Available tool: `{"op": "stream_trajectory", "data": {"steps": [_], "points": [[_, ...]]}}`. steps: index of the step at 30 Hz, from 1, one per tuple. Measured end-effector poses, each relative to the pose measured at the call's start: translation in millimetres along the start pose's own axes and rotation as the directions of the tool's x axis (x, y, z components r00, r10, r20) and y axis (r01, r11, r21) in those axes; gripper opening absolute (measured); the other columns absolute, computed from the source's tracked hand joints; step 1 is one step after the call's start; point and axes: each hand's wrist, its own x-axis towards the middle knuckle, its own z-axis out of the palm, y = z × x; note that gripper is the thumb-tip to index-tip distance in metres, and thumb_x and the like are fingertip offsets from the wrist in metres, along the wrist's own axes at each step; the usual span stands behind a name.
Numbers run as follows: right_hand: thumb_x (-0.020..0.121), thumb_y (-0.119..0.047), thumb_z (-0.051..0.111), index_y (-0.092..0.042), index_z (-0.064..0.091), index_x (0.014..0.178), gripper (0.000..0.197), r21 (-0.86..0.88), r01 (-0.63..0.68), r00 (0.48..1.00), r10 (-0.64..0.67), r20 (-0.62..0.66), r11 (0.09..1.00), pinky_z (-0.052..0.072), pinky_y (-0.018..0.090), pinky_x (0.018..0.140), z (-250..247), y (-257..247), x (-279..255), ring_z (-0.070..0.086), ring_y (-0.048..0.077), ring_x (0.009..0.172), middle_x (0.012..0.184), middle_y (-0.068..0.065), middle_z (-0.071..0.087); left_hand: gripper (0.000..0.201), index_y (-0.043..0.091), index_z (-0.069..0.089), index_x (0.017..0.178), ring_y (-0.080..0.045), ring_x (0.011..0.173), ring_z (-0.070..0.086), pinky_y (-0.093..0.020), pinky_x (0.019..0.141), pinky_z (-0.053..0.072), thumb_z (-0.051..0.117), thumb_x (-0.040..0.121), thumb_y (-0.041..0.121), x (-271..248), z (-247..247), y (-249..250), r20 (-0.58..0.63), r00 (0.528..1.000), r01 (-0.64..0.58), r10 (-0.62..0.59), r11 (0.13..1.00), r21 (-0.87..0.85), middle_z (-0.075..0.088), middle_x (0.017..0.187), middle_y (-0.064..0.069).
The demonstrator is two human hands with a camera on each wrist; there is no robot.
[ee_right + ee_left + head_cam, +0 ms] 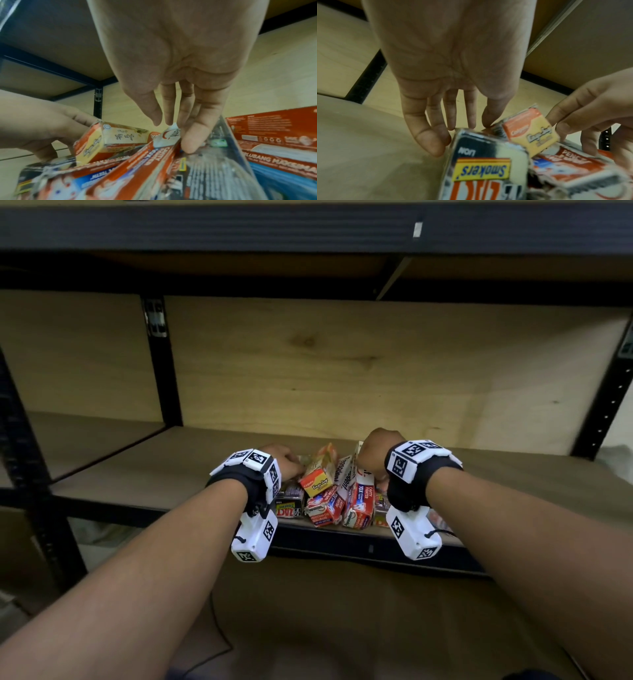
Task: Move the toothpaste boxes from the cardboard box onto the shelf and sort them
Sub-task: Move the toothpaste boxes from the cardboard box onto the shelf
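A loose pile of toothpaste boxes lies on the wooden shelf board [164, 470], near its front edge. It includes an orange-and-yellow box [319, 472] tilted on top, a red-and-white Pepsodent box [358, 496] and a black Zact Smokers box [290, 506]. My left hand [286, 462] reaches over the pile's left side. Its straight fingers [436, 142] touch the far end of the black box [488, 159] and the orange-and-yellow box [530, 134]. My right hand [375, 455] is over the pile's right side, fingers [193, 138] straight against the red box [154, 159].
Black metal uprights [161, 364] and a plywood back panel [342, 364] bound the bay, with an upper shelf [308, 227] overhead. The board runs bare to both sides of the pile. More red boxes [274, 135] lie at the pile's right. A brown surface [325, 618] lies below the shelf.
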Motion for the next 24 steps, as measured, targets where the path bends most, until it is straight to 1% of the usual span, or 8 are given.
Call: {"op": "stream_trajectory", "data": {"steps": [3,8,10,13,15,17,19,24], "points": [[0.094,-0.013,0.053,-0.005,0.057,0.078,0.018,0.027,0.034,0.999,-0.034,-0.002,0.999,0.043,0.026,0.053,-5,0,-23,0.065,0.028,0.072,0.075,0.010,0.061,0.029,0.023,0.067,0.114,-0.018,0.092,0.061,-0.027,0.080,0.051,0.063,0.089,0.038,-18,-7,5,0.023,0.999,-0.026,0.025,1.000,0.011,0.067,0.108,0.000],[0.094,-0.020,0.055,-0.008,0.065,0.083,0.019,-0.004,0.072,0.997,-0.072,0.015,0.997,0.052,0.027,0.068,-11,0,-60,0.065,0.024,0.073,0.082,0.013,0.066,0.030,0.021,0.070,0.113,-0.015,0.092,0.062,-0.026,0.076,0.049,0.059,0.092,0.041,-60,-18,18,0.033,0.995,-0.094,0.093,0.995,0.040,0.068,0.112,0.003],[0.094,-0.023,0.055,-0.009,0.061,0.079,0.021,0.020,0.084,0.996,-0.085,0.017,0.996,0.050,0.029,0.065,-13,2,-77,0.064,0.023,0.071,0.078,0.010,0.062,0.025,0.020,0.071,0.108,-0.012,0.082,0.061,-0.024,0.068,0.049,0.061,0.092,0.038,-78,-19,24,0.024,0.994,-0.108,0.108,0.994,0.013,0.068,0.105,0.004],[0.092,-0.024,0.054,-0.013,0.054,0.075,0.020,0.046,0.106,0.994,-0.107,0.032,0.993,0.048,0.031,0.062,-10,5,-104,0.073,0.024,0.085,0.074,0.008,0.062,0.019,0.017,0.071,0.100,-0.012,0.070,0.061,-0.021,0.057,0.046,0.064,0.091,0.032,-102,-17,30,0.004,0.995,-0.102,0.102,0.992,-0.068,0.072,0.096,0.001],[0.092,-0.025,0.054,-0.014,0.061,0.080,0.018,0.041,0.118,0.992,-0.120,0.047,0.992,0.049,0.028,0.066,-5,7,-121,0.069,0.024,0.074,0.088,0.013,0.073,0.017,0.017,0.071,0.097,-0.016,0.070,0.065,-0.021,0.056,0.048,0.065,0.090,0.032,-118,-14,30,0.013,0.995,-0.099,0.100,0.991,-0.096,0.072,0.094,0.000],[0.093,-0.026,0.055,-0.004,0.070,0.099,0.028,0.085,0.102,0.991,-0.109,0.076,0.991,0.052,0.032,0.070,4,11,-134,0.054,0.022,0.065,0.100,0.016,0.073,0.014,0.020,0.070,0.093,-0.021,0.071,0.070,-0.023,0.059,0.053,0.064,0.089,0.032,-132,-8,28,0.054,0.995,-0.075,0.081,0.991,-0.113,0.071,0.092,0.003],[0.091,-0.022,0.056,0.002,0.066,0.115,0.035,0.105,0.087,0.989,-0.098,0.110,0.991,0.045,0.032,0.063,16,15,-147,0.049,0.021,0.066,0.091,0.015,0.071,0.012,0.019,0.068,0.092,-0.023,0.067,0.067,-0.023,0.054,0.050,0.063,0.090,0.030,-146,1,24,0.141,0.989,-0.027,0.052,0.985,-0.172,0.070,0.086,0.002],[0.089,-0.019,0.064,-0.006,0.069,0.115,0.029,0.181,0.102,0.981,-0.130,0.147,0.978,0.050,0.027,0.058,57,29,-173,0.063,0.022,0.073,0.092,0.008,0.069,0.016,0.012,0.070,0.099,-0.022,0.060,0.058,-0.018,0.042,0.044,0.061,0.093,0.024,-174,29,11,0.341,0.940,0.072,0.010,0.971,-0.226,0.067,0.083,-0.002]]}}
